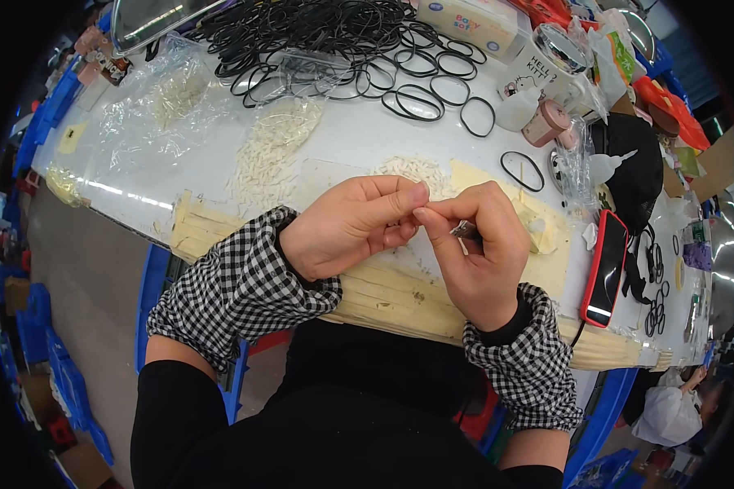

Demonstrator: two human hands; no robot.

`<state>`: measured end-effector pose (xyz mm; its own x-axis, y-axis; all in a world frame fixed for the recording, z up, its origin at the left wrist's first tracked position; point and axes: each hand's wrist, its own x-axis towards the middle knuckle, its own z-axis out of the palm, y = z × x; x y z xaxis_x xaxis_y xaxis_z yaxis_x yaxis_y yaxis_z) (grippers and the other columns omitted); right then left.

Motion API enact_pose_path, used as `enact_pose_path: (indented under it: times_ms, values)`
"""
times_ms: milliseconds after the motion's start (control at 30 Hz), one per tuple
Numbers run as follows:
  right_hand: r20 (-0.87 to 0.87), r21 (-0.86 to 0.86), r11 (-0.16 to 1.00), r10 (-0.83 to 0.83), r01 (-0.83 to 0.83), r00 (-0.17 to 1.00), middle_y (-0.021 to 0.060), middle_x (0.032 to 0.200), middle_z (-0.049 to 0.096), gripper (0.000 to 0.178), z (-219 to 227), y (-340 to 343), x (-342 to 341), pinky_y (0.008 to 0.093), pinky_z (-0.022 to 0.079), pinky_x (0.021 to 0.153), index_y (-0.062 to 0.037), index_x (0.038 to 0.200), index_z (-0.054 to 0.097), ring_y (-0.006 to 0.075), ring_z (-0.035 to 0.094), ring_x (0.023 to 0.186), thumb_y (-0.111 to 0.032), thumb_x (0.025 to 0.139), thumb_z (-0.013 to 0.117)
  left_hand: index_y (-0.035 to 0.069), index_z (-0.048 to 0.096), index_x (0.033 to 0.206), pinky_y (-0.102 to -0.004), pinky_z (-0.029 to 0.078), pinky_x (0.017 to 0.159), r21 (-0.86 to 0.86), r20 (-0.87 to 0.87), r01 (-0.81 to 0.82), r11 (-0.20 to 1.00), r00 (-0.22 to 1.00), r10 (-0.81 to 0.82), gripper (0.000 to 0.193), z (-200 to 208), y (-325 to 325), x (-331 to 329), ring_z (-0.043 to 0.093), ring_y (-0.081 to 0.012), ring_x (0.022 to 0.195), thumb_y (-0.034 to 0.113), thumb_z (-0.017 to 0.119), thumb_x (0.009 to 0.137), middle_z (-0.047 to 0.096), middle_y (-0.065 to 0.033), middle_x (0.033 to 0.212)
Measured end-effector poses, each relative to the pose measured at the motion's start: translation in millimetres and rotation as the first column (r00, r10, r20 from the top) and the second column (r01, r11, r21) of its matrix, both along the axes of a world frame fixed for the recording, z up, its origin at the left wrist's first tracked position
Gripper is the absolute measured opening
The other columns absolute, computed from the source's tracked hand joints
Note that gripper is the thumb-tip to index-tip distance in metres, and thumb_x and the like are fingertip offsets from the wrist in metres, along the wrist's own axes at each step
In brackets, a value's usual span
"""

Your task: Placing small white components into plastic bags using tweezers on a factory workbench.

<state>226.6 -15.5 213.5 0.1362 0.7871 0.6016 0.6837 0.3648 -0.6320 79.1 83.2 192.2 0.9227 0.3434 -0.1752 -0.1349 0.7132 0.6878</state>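
This looks like a factory workshop set up for bench handwork. A long white worktable [351, 140] has its near edge wrapped in yellowish tape [400, 297]. A big tangled heap of thin black loops [302, 37] lies at its far edge, with small white slender pieces [261, 159] poured loose nearer the middle. Beyond the left edge, blue plastic bins [69, 375] line a grey floor [98, 261]; past the right end, another person in white [669, 414] is partly visible.
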Motion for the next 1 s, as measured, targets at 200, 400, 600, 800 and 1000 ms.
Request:
enact_pose_path:
  times_ms: [200, 400, 600, 800, 1000]
  values:
    - [-0.027, 0.022, 1.000, 0.012, -0.011, 1.000, 0.0063, 0.072, 0.055, 0.014, -1.0, -0.5, -3.6, 0.0265, 0.047, 0.052, -0.0019, 0.079, 0.061, 0.0176, 0.057, 0.060, -0.001, 0.072, 0.074, 0.007, 0.058, 0.090, -0.0159, 0.039, 0.062, 0.035, 0.062, -0.034, 0.999, 0.998, 0.032, 0.023, -2.6, -2.2, 0.2, 0.046, -0.0029, 0.069, 0.028, 0.053, 0.097, 0.054, 0.0045, 0.081]
    - [0.138, -0.099, 0.993, -0.045, 0.059, 0.989, 0.0057, 0.068, 0.054, 0.025, 4.3, -1.1, 1.4, 0.0289, 0.044, 0.048, -0.0035, 0.077, 0.058, 0.0185, 0.056, 0.057, -0.022, 0.077, 0.074, 0.006, 0.052, 0.092, -0.0159, 0.036, 0.061, 0.072, -0.046, -0.091, 0.993, 0.994, 0.095, 0.026, 5.1, -4.7, 1.0, 0.038, -0.0032, 0.064, 0.031, 0.047, 0.099, 0.047, 0.0041, 0.077]
    - [0.249, -0.117, 0.986, -0.088, 0.120, 0.964, 0.0045, 0.063, 0.055, 0.036, -3.2, 0.7, 4.5, 0.0306, 0.040, 0.044, -0.0058, 0.070, 0.053, 0.0203, 0.055, 0.052, -0.036, 0.082, 0.069, 0.006, 0.052, 0.093, -0.0161, 0.036, 0.062, 0.101, 0.005, -0.069, 0.993, 0.998, 0.069, 0.025, 2.8, -2.9, -0.9, 0.040, -0.0033, 0.067, 0.030, 0.047, 0.099, 0.049, 0.0034, 0.079]
    - [0.282, -0.139, 0.983, -0.075, 0.118, 0.957, 0.0038, 0.060, 0.054, 0.035, -2.0, -0.7, 4.8, 0.0312, 0.039, 0.043, -0.0065, 0.069, 0.053, 0.0201, 0.054, 0.050, -0.036, 0.082, 0.068, 0.007, 0.057, 0.088, -0.0161, 0.036, 0.059, 0.109, 0.021, -0.099, 0.989, 0.995, 0.097, 0.022, 2.0, -4.4, -0.6, 0.043, -0.0033, 0.066, 0.027, 0.053, 0.097, 0.050, 0.0043, 0.076]
    - [0.301, -0.143, 0.984, -0.061, 0.108, 0.952, 0.0033, 0.057, 0.049, 0.035, -3.4, -1.7, 5.7, 0.0323, 0.037, 0.042, -0.0076, 0.068, 0.052, 0.0198, 0.051, 0.048, -0.035, 0.082, 0.068, 0.008, 0.052, 0.091, -0.0171, 0.036, 0.063, 0.193, -0.006, -0.083, 0.978, 0.996, 0.086, 0.023, 2.7, -3.2, -1.0, 0.041, -0.0034, 0.069, 0.028, 0.048, 0.099, 0.046, 0.0048, 0.078]
